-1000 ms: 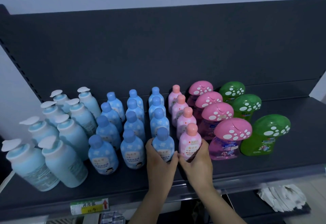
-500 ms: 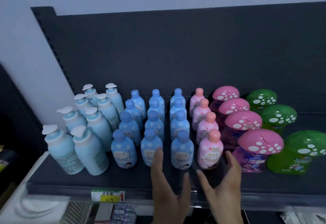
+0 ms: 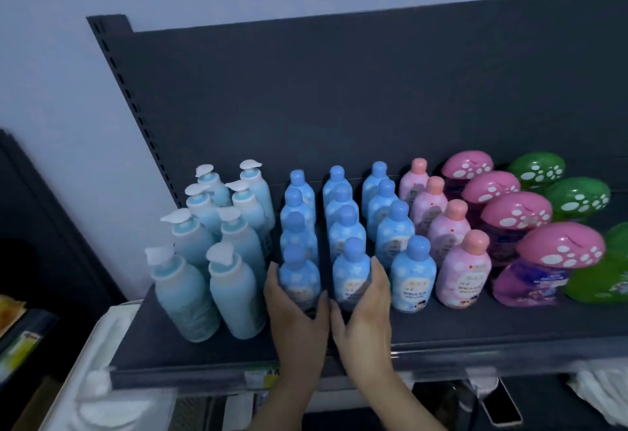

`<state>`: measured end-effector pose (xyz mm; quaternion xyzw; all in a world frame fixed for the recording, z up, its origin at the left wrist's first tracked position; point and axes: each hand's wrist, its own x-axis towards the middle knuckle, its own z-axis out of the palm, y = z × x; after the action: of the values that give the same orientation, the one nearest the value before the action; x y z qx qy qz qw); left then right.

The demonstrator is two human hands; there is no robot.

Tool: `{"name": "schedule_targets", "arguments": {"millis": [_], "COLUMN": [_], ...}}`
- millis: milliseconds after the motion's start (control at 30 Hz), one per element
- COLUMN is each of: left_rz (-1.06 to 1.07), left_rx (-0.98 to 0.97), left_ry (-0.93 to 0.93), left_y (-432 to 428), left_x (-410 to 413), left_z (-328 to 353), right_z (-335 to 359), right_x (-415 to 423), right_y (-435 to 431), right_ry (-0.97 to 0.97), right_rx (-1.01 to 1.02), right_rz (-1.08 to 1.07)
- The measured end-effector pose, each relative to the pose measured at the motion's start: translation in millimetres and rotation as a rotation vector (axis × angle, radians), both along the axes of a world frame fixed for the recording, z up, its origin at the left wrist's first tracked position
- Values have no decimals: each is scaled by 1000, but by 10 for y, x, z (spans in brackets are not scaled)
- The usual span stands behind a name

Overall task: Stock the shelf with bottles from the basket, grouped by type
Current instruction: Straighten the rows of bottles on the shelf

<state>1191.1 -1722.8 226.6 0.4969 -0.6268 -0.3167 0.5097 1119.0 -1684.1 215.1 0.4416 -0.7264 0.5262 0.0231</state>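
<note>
Shelf: the dark grey shelf (image 3: 475,332) holds the whole lot, sorted by type from left to right.
Far left: pale blue pump bottles (image 3: 238,294) in two columns, all upright, long axis vertical, pump heads on top.
Right end: one column of pink mushroom-cap bottles (image 3: 560,249), with green mushroom-cap bottles (image 3: 577,198) beyond them, caps up.
Middle: blue bottles (image 3: 413,277) in three columns, four deep, upright, round caps on top, labels facing us.
Next door: a single column of pink bottles (image 3: 464,271) just beside the blue ones, upright too.
Our left hand (image 3: 299,318): fingers and thumb wrapped round the left front blue bottle (image 3: 299,276), which is upright; its base is hidden behind the hand.
Our right hand (image 3: 367,315): same grasp on the middle front blue bottle (image 3: 351,271), also upright. The thumbs sit close together between the two bottles.
</note>
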Motion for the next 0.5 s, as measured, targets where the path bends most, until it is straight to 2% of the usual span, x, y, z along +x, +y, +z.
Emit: {"name": "schedule_targets", "arguments": {"millis": [167, 500], "left_rz": [-37, -67], "left_rx": [91, 13], "left_ry": [23, 5], "left_y": [-68, -132], "left_x": [42, 68], "left_z": [-14, -55], "right_z": [-20, -53], "right_x": [23, -13], "right_y": [-75, -94], "right_ry": [-168, -168], "right_rx": [163, 141], "right_rz": [-89, -65]}}
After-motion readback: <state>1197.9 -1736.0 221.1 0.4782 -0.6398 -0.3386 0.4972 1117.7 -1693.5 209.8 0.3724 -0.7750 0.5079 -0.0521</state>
